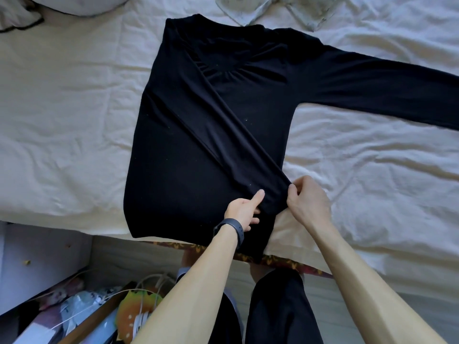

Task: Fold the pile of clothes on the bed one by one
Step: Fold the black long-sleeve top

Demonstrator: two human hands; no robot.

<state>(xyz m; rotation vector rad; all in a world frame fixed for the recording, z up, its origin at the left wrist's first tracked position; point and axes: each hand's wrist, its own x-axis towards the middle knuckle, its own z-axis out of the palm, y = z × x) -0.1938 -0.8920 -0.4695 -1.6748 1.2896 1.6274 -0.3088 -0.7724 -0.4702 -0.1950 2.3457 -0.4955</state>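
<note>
Through the head camera I am looking down at a black top (203,145) lying flat on the bed (62,120), neck away from me and hem hanging slightly over the near edge. One sleeve (223,125) is crossing the body on a diagonal, and both hands are meeting at its cuff (273,197). The left hand (244,212) is pinching the cuff with the thumb on top, while the right hand (308,202) is nipping the cuff's outer corner with curled fingers. The other sleeve (385,95) is stretching out flat to the right. I am judging the fabric to be thin, light and limp; it will be sagging and creasing wherever it is unsupported, so I am favouring holds at the cuff, shoulder seams and hem corners, two points at a time. For room, wide bare sheet is lying to the left and right of the top. A pillow (74,3) and pale patterned cloth (248,6) are crowding the far side, and floor clutter (99,306) is sitting below the near edge, where a slipping hem could drop.
</note>
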